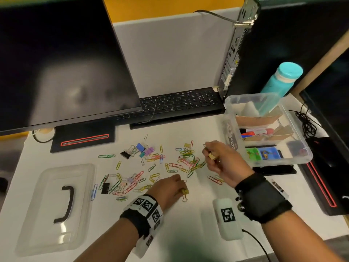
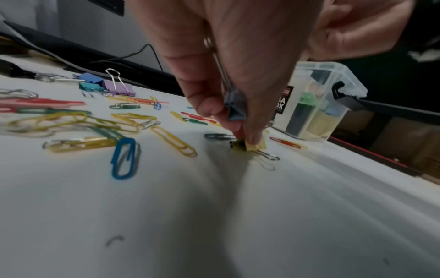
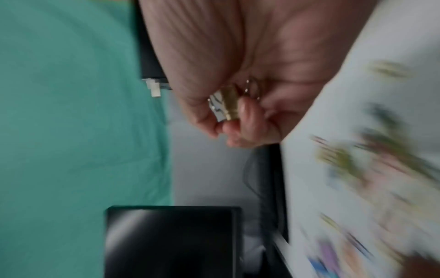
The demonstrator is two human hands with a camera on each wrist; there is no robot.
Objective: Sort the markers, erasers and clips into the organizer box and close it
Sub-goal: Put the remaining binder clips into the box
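Coloured paper clips (image 1: 151, 167) and binder clips (image 1: 145, 150) lie scattered on the white table. My left hand (image 1: 182, 189) pinches a yellow binder clip (image 1: 185, 192) that sits on the table. The left wrist view shows the same pinch (image 2: 256, 145), with a grey-blue binder clip (image 2: 234, 107) tucked under the fingers of the left hand (image 2: 245, 138). My right hand (image 1: 209, 155) is lifted, curled round a yellow binder clip (image 3: 228, 105). The clear organizer box (image 1: 279, 163) stands open at the right with markers (image 1: 256, 132) and erasers (image 1: 264, 153) in its compartments.
The box's clear lid (image 1: 41, 214) lies at the front left. A monitor (image 1: 56, 63), a keyboard (image 1: 179, 103) and a PC tower (image 1: 245, 44) line the back. A teal bottle (image 1: 281, 78) stands behind the box. A white tagged device (image 1: 227, 216) lies near my right wrist.
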